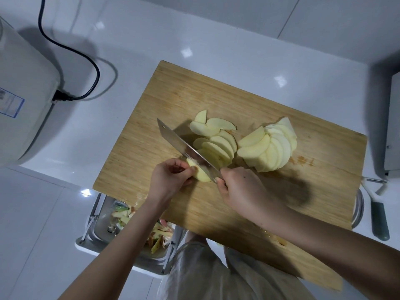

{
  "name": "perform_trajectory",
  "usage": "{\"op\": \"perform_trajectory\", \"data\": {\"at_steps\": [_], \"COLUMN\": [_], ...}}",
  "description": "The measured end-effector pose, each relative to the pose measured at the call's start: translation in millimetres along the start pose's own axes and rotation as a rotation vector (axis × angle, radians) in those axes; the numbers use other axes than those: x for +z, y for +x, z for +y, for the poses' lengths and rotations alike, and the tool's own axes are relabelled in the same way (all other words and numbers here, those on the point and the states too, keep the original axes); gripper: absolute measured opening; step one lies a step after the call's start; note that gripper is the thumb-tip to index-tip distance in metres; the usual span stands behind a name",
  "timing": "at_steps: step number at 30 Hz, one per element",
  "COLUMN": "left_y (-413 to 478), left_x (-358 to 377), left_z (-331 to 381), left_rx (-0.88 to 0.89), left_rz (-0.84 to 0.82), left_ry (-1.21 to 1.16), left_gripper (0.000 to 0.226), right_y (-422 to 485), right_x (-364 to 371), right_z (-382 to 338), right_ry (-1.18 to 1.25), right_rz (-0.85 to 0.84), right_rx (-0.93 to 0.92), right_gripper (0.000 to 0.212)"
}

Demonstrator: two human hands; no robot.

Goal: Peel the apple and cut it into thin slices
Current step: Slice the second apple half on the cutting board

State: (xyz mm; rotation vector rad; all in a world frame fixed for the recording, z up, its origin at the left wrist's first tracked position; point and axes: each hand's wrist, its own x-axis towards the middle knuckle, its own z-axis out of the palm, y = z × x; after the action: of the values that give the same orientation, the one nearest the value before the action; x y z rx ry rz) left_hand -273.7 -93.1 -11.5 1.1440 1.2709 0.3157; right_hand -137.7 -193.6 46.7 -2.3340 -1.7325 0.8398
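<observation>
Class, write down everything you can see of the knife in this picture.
The knife is a broad, rectangular cleaver with a grey metal blade and a small hole near its far corner. Its handle is hidden inside the right hand, which grips it. The blade runs diagonally away to the left over the wooden cutting board, edge down, and meets the peeled apple piece that the left hand holds. Cut slices lie just beyond it.

We count one cutting board [216,94], one cleaver [178,142] and two hands [171,178] [240,189]. Apple slices [272,146] lie in three heaps, plus one uncut piece [200,173].
</observation>
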Motion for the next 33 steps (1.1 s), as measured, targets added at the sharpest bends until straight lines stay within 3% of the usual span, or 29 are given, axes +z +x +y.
{"op": "perform_trajectory", "data": {"at_steps": [14, 33], "left_y": [-2.3, -2.7], "left_x": [-1.4, -1.9], "left_z": [-0.6, -1.3], "left_rx": [0.008, 0.070], "left_rz": [-0.017, -0.006], "left_ry": [0.028, 0.056], "left_gripper": [0.007, 0.012], "right_y": [-13.2, 12.2], "right_x": [-16.0, 4.7], "right_z": [2.0, -1.2], "right_ry": [0.045, 0.067], "right_rz": [0.027, 0.021], "right_rx": [0.025, 0.039], "right_gripper": [0.026, 0.022]}}
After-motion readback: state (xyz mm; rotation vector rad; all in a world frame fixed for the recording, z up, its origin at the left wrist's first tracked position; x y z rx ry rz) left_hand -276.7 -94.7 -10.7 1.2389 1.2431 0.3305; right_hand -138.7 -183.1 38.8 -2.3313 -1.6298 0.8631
